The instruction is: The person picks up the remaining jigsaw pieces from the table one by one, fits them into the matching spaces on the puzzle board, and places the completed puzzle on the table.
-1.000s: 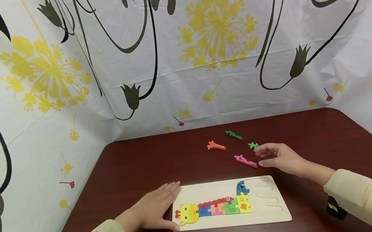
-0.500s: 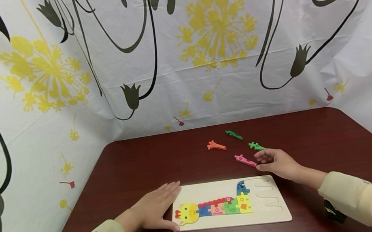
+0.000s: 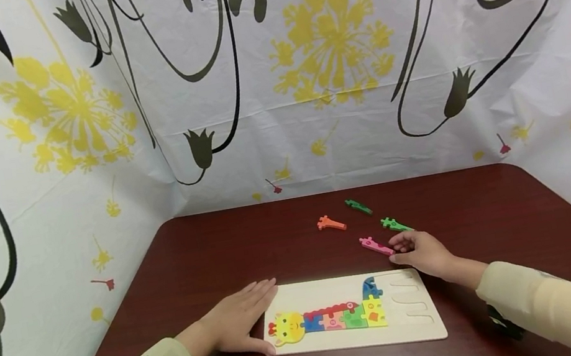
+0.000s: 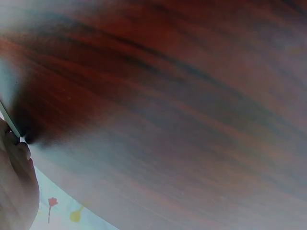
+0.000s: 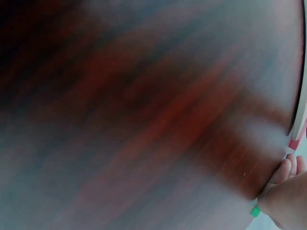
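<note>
A pale wooden puzzle board point(image 3: 333, 294) lies on the table, bearing a giraffe of coloured pieces with a yellow head point(image 3: 289, 328) at its left. Against the board's left end rests my left hand point(image 3: 239, 324), fingers straight and thumb at the lower corner. Beyond the board's right part, my right hand point(image 3: 424, 252) is at the near end of a pink puzzle piece point(image 3: 375, 245). Its thumb and slightly bent fingers stand apart on either side of that end. In the right wrist view the pink piece point(image 5: 294, 143) shows just past the fingertips.
A light green puzzle piece point(image 3: 394, 224) lies right behind the right hand. Farther back are an orange piece point(image 3: 331, 223) and a dark green piece point(image 3: 358, 206). Outlined empty slots point(image 3: 410, 299) mark the board's right side. A patterned curtain point(image 3: 279, 141) stands behind the table.
My right hand has moved left and slightly nearer, from beside the light green piece to the pink piece's end, uncovering the green one. My left hand and the board have stayed put.
</note>
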A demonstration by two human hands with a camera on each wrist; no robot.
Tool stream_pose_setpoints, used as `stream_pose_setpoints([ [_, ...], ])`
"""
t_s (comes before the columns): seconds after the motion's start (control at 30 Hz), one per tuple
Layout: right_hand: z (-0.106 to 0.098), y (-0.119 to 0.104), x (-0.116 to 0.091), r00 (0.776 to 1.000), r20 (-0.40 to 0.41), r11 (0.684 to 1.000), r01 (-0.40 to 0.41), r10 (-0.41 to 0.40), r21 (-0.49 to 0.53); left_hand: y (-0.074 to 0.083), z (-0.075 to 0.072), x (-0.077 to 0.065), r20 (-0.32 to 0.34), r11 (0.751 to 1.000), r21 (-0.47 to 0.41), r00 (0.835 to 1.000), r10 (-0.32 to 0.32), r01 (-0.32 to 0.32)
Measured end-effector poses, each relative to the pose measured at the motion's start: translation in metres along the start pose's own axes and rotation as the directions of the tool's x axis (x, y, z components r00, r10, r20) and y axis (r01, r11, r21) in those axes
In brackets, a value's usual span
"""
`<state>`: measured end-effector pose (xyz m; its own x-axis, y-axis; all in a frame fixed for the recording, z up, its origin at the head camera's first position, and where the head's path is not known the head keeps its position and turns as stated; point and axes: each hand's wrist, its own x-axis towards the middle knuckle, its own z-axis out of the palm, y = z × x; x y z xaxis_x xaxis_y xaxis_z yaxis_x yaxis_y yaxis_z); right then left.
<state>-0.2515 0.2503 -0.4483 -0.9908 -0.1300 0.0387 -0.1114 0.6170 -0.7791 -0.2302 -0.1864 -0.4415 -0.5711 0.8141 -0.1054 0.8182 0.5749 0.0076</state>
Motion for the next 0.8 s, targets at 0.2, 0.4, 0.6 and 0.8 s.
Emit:
stream_pose_setpoints([
  [0.2, 0.0036, 0.0003, 0.0023, 0.999, -0.023, 0.999, -0.038, 0.038, 0.002, -0.0004, -0.0003, 0.0001, -0.002, 1.000, 0.001, 1.000, 0.005, -0.005],
  [0.4, 0.0058, -0.0033, 0.0026, 0.997, -0.029, 0.998, -0.068, 0.067, -0.012, -0.0009, -0.0007, -0.0004, 0.000, 1.000, 0.005, 1.000, 0.009, -0.009],
  [0.6, 0.0074, -0.0062, 0.0033, 0.997, -0.031, 0.997, -0.078, 0.077, -0.019, -0.0003, -0.0005, -0.0008, -0.002, 1.000, -0.006, 1.000, 0.010, -0.010],
  [0.8, 0.0103, -0.0055, 0.0051, 0.995, -0.061, 0.996, -0.084, 0.082, -0.032, -0.0001, -0.0016, -0.0004, 0.008, 1.000, -0.008, 1.000, 0.006, -0.006],
])
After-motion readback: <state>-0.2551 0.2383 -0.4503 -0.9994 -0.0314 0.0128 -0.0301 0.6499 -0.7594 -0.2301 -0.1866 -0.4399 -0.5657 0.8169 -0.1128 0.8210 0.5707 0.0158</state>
